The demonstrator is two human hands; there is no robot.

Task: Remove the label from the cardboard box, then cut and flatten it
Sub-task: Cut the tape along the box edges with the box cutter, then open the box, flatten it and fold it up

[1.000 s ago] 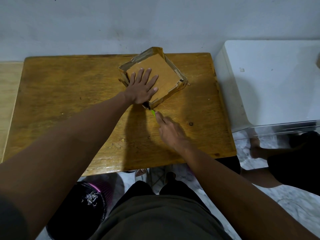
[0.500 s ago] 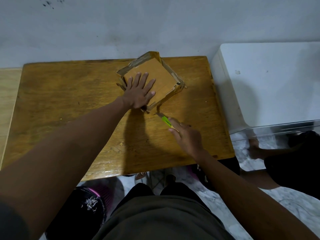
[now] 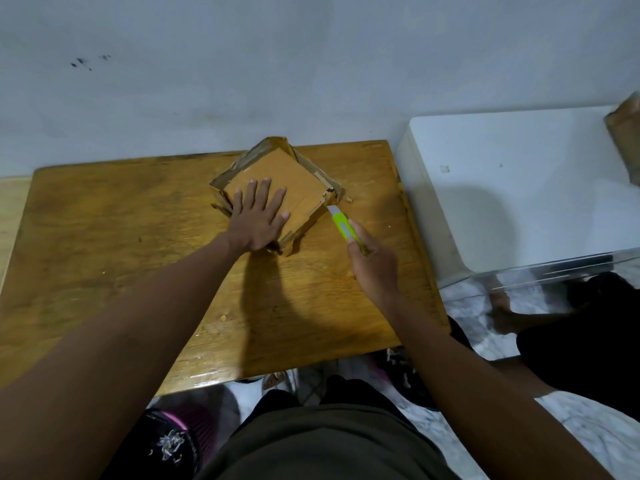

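The cardboard box sits on the wooden surface toward its far edge, turned so its corners point like a diamond, its low walls standing around a flat panel. The left hand lies flat on that panel, fingers straight and spread, pressing down. At about 4 o'clock from the box, the right hand has its fingers curled tight around a lime-green utility knife, whose tip reaches the box's 3 o'clock corner. A white cabinet stands off the surface's 3 o'clock side.
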